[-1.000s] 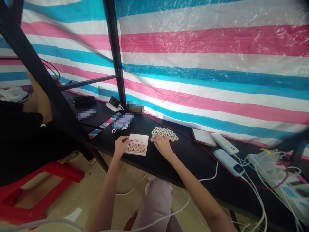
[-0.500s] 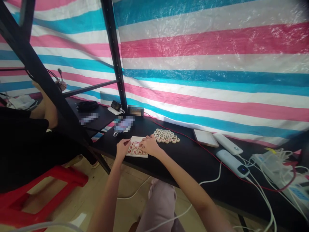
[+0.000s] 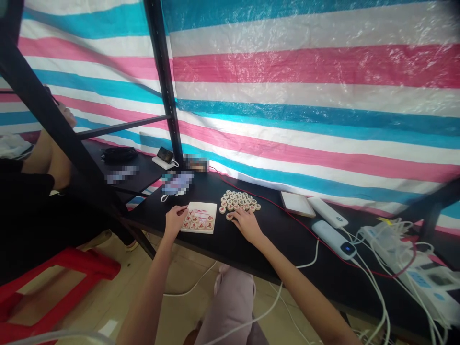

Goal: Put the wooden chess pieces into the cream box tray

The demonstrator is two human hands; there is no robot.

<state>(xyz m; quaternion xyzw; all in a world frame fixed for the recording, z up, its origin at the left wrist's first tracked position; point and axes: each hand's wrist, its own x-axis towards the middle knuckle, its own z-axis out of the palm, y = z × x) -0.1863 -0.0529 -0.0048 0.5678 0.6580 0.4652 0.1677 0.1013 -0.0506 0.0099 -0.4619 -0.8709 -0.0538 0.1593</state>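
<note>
My R hand (image 3: 247, 225) has swung from the box (image 3: 212, 209) to a red-marked piece (image 3: 229, 217) on the tabletop (image 3: 283, 227), just in front of the cluster (image 3: 238, 197); can't tell if pinched. L hand (image 3: 175, 220) touches box edge, grip unclear. Box's 2nd row now gapped: prob. one fewer inside.

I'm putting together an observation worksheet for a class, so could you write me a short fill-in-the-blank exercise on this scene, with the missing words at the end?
1. The left hand is at the edge of the white tray, where the visible lettered pieces bear ____ characters.
2. The right hand touches a round piece lying to the ____ of the tray.
3. The tabletop is ____ in colour.

Missing words: red; right; black.
</note>
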